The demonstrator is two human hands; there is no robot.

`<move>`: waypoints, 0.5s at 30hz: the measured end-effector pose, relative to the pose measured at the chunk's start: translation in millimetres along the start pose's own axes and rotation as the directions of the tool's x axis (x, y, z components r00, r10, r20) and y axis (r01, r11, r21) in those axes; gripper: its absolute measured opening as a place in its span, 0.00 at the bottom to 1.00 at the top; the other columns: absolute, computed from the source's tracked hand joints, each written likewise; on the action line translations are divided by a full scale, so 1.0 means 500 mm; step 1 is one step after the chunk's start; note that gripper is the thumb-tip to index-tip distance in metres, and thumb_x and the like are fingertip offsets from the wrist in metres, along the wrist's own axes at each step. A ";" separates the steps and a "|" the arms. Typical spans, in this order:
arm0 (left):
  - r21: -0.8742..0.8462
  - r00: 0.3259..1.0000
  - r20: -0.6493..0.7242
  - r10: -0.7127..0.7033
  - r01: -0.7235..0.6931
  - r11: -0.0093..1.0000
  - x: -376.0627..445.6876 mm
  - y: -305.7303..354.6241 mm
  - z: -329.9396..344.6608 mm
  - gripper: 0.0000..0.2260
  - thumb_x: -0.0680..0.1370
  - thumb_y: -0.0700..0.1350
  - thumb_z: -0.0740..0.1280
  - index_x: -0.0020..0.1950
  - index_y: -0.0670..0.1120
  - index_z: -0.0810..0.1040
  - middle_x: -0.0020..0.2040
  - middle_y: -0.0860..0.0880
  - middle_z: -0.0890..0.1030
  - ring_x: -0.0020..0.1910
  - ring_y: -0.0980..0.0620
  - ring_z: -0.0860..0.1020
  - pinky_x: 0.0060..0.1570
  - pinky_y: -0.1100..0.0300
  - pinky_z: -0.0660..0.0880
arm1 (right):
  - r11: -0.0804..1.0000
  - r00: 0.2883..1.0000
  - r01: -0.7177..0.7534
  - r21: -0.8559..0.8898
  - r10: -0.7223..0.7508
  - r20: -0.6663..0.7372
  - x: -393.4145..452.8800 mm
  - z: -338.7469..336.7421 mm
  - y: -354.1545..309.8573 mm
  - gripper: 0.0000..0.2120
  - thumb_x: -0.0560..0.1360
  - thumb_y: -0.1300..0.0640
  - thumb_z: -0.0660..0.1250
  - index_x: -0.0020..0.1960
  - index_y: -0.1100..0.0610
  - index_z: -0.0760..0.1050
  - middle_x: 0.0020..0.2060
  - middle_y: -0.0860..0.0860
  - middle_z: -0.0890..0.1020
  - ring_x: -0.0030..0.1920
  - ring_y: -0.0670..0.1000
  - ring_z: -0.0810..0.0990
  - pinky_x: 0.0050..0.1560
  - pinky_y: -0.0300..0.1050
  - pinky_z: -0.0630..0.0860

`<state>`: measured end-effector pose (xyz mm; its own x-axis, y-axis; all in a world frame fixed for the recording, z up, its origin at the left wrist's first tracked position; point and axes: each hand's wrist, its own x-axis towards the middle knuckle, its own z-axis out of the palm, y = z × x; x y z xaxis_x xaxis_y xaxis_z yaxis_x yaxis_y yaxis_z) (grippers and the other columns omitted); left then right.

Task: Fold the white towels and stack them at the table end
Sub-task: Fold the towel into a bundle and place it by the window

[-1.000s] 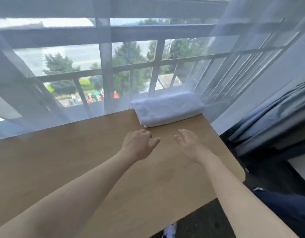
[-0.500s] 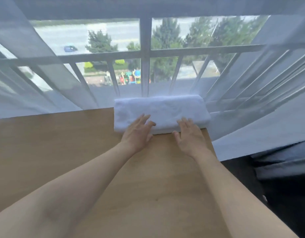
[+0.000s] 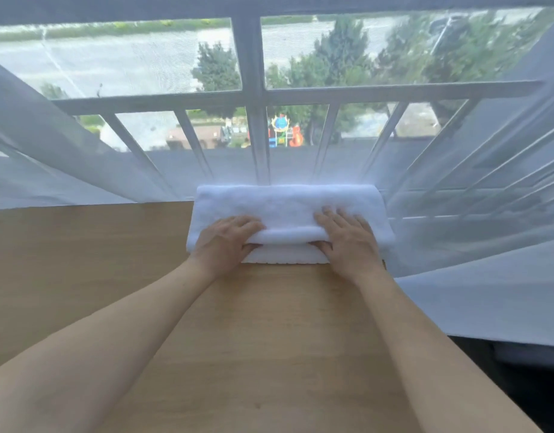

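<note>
No text, label, brand or number can be read anywhere; the colourful playground structure seen through the window may carry markings, but it is too small and blurred.

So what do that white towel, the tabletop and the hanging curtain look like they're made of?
The folded white towel looks like soft terry cotton: fuzzy, matte, thick layers bulging under both hands. The table shows pale wood grain with a smooth, faintly glossy finish, possibly laminate rather than solid wood. The curtain seems a sheer, thin fabric, since the window bars show through it.
</note>
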<state>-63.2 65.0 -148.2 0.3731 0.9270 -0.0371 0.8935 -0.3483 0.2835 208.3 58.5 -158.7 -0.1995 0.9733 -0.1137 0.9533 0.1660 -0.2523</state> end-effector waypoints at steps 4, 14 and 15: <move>0.001 0.996 -0.060 -0.063 0.063 0.998 0.020 -0.013 -0.023 0.16 0.80 0.56 0.67 0.64 0.51 0.79 0.60 0.52 0.83 0.58 0.46 0.80 0.50 0.53 0.73 | 0.998 0.998 0.055 0.024 -0.054 -0.045 0.031 -0.026 0.020 0.24 0.78 0.40 0.65 0.71 0.49 0.74 0.70 0.48 0.76 0.69 0.53 0.73 0.65 0.49 0.63; -0.040 0.983 -0.151 -0.104 0.099 0.994 0.019 -0.055 -0.054 0.11 0.74 0.53 0.75 0.51 0.48 0.82 0.48 0.52 0.83 0.48 0.47 0.81 0.41 0.56 0.68 | 0.997 0.999 -0.043 0.069 0.043 -0.006 0.042 -0.052 0.025 0.22 0.80 0.58 0.62 0.73 0.48 0.71 0.65 0.52 0.80 0.63 0.58 0.77 0.63 0.50 0.70; -0.036 0.983 -0.161 -0.092 0.087 0.996 0.017 -0.057 -0.073 0.11 0.73 0.54 0.76 0.50 0.49 0.83 0.47 0.52 0.83 0.46 0.47 0.81 0.40 0.57 0.68 | 0.998 0.999 -0.043 0.043 0.044 -0.003 0.043 -0.066 0.021 0.22 0.81 0.57 0.62 0.74 0.47 0.70 0.64 0.51 0.80 0.61 0.58 0.78 0.60 0.51 0.73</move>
<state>-94.4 87.9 -121.6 0.2443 0.9653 0.0922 0.9132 -0.2610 0.3131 221.5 86.3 -132.1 -0.1571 0.9800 -0.1217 0.9504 0.1166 -0.2883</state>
